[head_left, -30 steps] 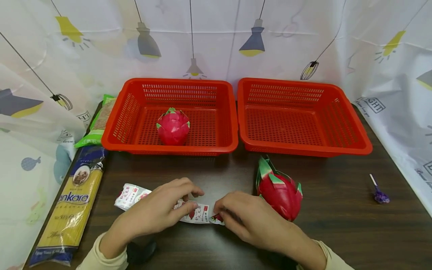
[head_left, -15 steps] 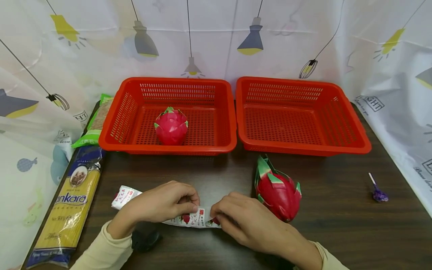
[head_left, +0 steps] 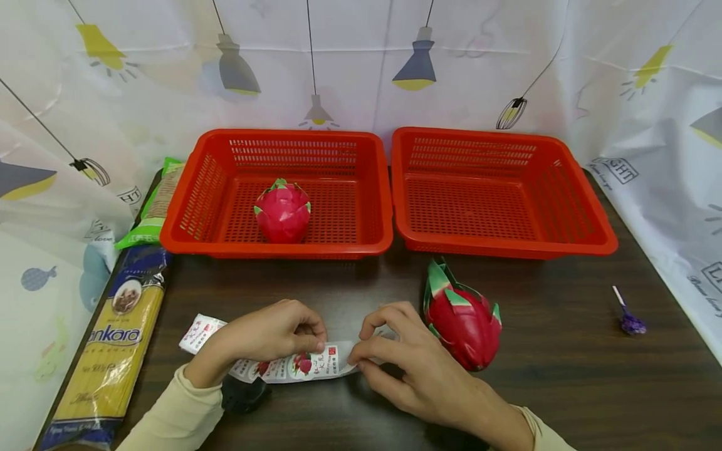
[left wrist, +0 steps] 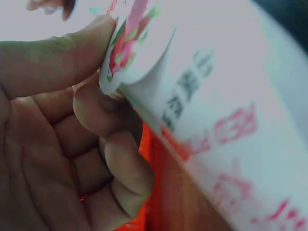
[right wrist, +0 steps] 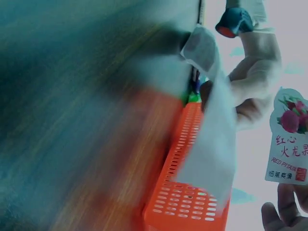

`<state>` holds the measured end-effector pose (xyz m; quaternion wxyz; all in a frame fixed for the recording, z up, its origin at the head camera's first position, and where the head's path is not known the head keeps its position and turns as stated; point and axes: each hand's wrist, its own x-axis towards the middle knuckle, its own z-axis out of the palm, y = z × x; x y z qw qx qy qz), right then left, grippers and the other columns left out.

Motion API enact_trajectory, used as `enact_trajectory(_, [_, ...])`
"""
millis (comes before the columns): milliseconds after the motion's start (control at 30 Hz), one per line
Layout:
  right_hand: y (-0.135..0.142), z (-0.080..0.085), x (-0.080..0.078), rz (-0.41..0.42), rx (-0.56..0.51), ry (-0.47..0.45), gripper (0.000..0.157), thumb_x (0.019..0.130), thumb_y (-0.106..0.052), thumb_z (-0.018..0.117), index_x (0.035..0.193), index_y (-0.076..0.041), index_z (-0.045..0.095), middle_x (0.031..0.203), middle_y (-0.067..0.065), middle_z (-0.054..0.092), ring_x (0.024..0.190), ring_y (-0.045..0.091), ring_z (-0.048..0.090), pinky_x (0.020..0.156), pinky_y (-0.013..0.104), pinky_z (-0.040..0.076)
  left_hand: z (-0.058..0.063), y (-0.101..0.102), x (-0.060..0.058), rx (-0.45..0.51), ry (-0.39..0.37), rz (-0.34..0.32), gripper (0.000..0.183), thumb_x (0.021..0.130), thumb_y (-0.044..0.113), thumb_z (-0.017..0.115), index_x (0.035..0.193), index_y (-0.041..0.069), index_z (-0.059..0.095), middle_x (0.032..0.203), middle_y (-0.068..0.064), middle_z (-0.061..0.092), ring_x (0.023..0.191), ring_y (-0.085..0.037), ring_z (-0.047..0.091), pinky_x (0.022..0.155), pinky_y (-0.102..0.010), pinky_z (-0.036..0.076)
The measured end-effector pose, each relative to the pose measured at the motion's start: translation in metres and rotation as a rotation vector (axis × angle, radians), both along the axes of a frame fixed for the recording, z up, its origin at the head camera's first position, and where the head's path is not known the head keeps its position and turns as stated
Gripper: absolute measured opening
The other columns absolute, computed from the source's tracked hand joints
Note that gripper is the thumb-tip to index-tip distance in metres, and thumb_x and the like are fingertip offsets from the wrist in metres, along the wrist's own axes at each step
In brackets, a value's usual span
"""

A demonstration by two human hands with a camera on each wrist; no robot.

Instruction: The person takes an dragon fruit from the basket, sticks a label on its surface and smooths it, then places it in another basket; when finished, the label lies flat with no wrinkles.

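My left hand [head_left: 271, 335] pinches a strip of dragon fruit stickers [head_left: 304, 366] between thumb and finger, close to its right end. In the left wrist view the strip [left wrist: 231, 110] runs off to the right from the pinch. My right hand [head_left: 414, 363] is at the strip's right end, mostly covering what it holds in the head view. The right wrist view shows a loose sticker [right wrist: 288, 144] with a dragon fruit picture, held at its lower edge by the fingertips [right wrist: 286, 204]. Just beyond this hand lies a red dragon fruit [head_left: 464, 322] with green tips.
Two red baskets [head_left: 276, 250] stand at the back; the left one holds another dragon fruit [head_left: 283, 213]. A spaghetti pack [head_left: 115, 338] and a green bag [head_left: 160, 207] lie at the left. A purple lollipop [head_left: 632, 322] is at the right.
My left hand's raised fingers have come down to pinch the strip. My right fingers have lifted at its end, with a sticker now in them. The whole scene has shifted slightly left in view.
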<state>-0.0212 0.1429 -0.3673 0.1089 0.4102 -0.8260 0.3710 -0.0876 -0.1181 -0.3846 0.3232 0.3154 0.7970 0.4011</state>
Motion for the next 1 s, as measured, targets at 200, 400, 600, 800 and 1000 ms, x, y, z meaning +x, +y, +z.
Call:
enact_trajectory(200, [0.006, -0.002, 0.007, -0.034, -0.080, 0.010, 0.010, 0.098, -0.019, 0.068, 0.101, -0.027, 0.074, 0.100, -0.008, 0.060, 0.105, 0.016, 0.051, 0.104, 0.039, 0.047, -0.017, 0.007, 0.002, -0.129, 0.117, 0.067, 0.012, 0.095, 0.013, 0.070, 0.084, 0.015, 0.069, 0.067, 0.009, 0.062, 0.059, -0.002, 0.053, 0.058, -0.022, 0.044])
enact_trajectory(400, [0.018, -0.007, 0.010, -0.051, -0.196, 0.076, 0.013, 0.101, -0.017, 0.062, 0.104, -0.018, 0.075, 0.092, -0.005, 0.064, 0.096, 0.015, 0.051, 0.082, 0.024, 0.043, -0.027, 0.014, 0.009, -0.270, 0.302, 0.130, 0.017, 0.093, 0.013, 0.071, 0.080, 0.018, 0.063, 0.063, 0.012, 0.055, 0.058, -0.004, 0.050, 0.058, -0.024, 0.042])
enact_trajectory(600, [0.028, -0.008, 0.014, -0.111, -0.255, 0.083, 0.014, 0.101, -0.020, 0.064, 0.104, -0.012, 0.075, 0.093, -0.001, 0.070, 0.092, 0.014, 0.055, 0.079, 0.021, 0.043, -0.029, 0.020, 0.014, -0.334, 0.423, 0.161, 0.023, 0.089, 0.014, 0.074, 0.076, 0.020, 0.057, 0.075, 0.009, 0.051, 0.064, -0.008, 0.047, 0.058, -0.027, 0.039])
enact_trajectory(800, [0.038, -0.007, 0.017, -0.194, -0.270, 0.071, 0.017, 0.101, -0.024, 0.065, 0.103, -0.009, 0.074, 0.093, 0.001, 0.071, 0.090, 0.013, 0.057, 0.079, 0.022, 0.045, -0.027, 0.024, 0.015, -0.375, 0.503, 0.157, 0.022, 0.088, 0.014, 0.075, 0.078, 0.019, 0.057, 0.077, 0.006, 0.051, 0.064, -0.011, 0.048, 0.055, -0.030, 0.039])
enact_trajectory(1000, [0.049, -0.007, 0.024, -0.277, -0.284, 0.061, 0.020, 0.099, -0.024, 0.067, 0.106, -0.006, 0.074, 0.093, 0.003, 0.073, 0.089, 0.012, 0.057, 0.075, 0.022, 0.046, -0.007, 0.044, 0.019, -0.195, 0.686, 0.185, 0.013, 0.097, 0.029, 0.069, 0.089, 0.021, 0.063, 0.082, 0.009, 0.058, 0.070, -0.008, 0.058, 0.059, -0.027, 0.048])
